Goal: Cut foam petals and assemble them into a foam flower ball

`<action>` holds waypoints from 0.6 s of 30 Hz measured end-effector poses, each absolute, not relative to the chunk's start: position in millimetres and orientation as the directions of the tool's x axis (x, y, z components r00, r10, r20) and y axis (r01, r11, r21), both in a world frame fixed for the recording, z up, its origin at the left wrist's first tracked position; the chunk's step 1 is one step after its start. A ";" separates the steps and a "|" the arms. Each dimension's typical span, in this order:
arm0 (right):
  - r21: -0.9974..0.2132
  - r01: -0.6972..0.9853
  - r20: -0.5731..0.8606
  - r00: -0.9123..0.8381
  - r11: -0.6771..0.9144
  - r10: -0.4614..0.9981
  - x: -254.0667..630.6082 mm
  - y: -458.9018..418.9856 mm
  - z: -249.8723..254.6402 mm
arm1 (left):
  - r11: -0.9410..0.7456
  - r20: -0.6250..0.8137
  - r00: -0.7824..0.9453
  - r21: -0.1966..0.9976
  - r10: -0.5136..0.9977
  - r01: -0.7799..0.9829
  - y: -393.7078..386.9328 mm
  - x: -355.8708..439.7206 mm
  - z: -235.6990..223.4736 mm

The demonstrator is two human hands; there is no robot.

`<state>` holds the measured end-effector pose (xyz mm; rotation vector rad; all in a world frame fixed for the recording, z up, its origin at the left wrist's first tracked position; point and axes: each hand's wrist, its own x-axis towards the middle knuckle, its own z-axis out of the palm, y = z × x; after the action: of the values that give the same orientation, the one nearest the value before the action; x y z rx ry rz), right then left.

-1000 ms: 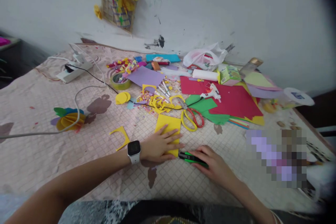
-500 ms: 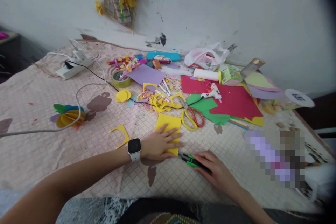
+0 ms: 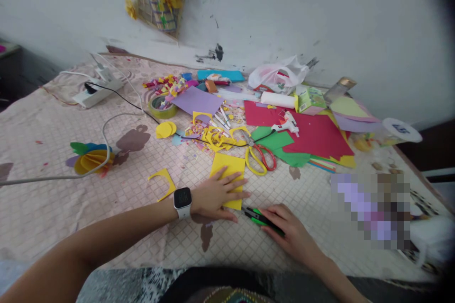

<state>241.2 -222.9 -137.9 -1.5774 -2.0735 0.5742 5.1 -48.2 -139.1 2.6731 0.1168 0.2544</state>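
Since a second ago, the thumb of my left hand (image 3: pixel 215 196) has swung off the lower edge of the yellow sheet (image 3: pixel 225 160), toward me, and my right hand (image 3: pixel 289 227) has drawn back slightly with the utility knife (image 3: pixel 261 218). From the left, a multicoloured layered paper piece (image 3: pixel 93 162) lies on the cloth (image 3: pixel 46 161), by its look already put together. Next come yellow discs (image 3: pixel 165 129), already cut out, and nearer me an offcut (image 3: pixel 169 183) with a round bite taken from it. Then my left fingers: fanned apart, flat on the yellow sheet, which lies right in front of me. What shows of it is straight-edged and unpierced, so I judge that piece not yet begun; under my palm I cannot tell. Just past its upper right corner rest the scissors (image 3: pixel 250 144). The knife's tip sits just beside the sheet's lower right corner, my right fingers curled round its handle. Farther right, a white glue gun (image 3: pixel 290 124) lies on a red sheet (image 3: pixel 316 135).
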 end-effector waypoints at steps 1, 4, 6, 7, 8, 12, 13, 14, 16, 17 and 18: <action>-0.589 0.767 0.113 -0.231 0.253 0.966 240.5 -223.3 -137.4 | -0.894 0.156 0.980 0.446 0.124 0.042 -48.1 5.1 -139.3; -0.599 0.762 0.108 -0.229 0.247 0.967 239.4 -227.6 -137.9 | -0.890 0.148 0.981 0.454 0.124 0.044 -47.7 4.6 -139.2; -0.599 0.764 0.110 -0.218 0.240 0.970 239.3 -231.8 -139.6 | -0.887 0.162 0.979 0.460 0.126 0.038 -47.7 4.2 -138.5; -0.596 0.768 0.112 -0.212 0.236 0.971 239.1 -233.6 -140.5 | -0.885 0.170 0.977 0.463 0.129 0.037 -47.7 4.0 -138.0; -0.592 0.772 0.115 -0.206 0.233 0.972 238.8 -235.1 -141.4 | -0.884 0.176 0.976 0.466 0.131 0.035 -47.8 3.8 -137.4; -0.581 0.780 0.118 -0.200 0.231 0.973 234.1 -235.1 -142.9 | -0.886 0.172 0.977 0.462 0.126 0.033 -48.2 3.4 -135.6; -0.581 0.781 0.117 -0.200 0.230 0.973 231.8 -233.7 -142.9 | -0.887 0.165 0.978 0.459 0.126 0.037 -48.2 3.3 -135.3; -0.581 0.781 0.117 -0.198 0.229 0.973 229.3 -231.8 -142.7 | -0.889 0.155 0.980 0.456 0.125 0.042 -48.2 3.4 -135.1; -0.579 0.783 0.120 -0.193 0.227 0.974 223.8 -227.4 -142.0 | -0.891 0.129 0.984 0.451 0.124 0.053 -48.0 3.4 -134.6; -0.577 0.784 0.126 -0.193 0.230 0.973 221.3 -225.2 -141.4 | -0.891 0.119 0.985 0.450 0.122 0.056 -47.9 3.5 -134.4; -0.576 0.783 0.131 -0.197 0.236 0.972 219.0 -223.2 -140.8 | -0.892 0.113 0.987 0.449 0.118 0.055 -47.8 3.5 -134.3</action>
<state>219.0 -223.2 -140.8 -1.6033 -2.0466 0.5362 3.5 -47.8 -134.3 2.6717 0.1229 0.1895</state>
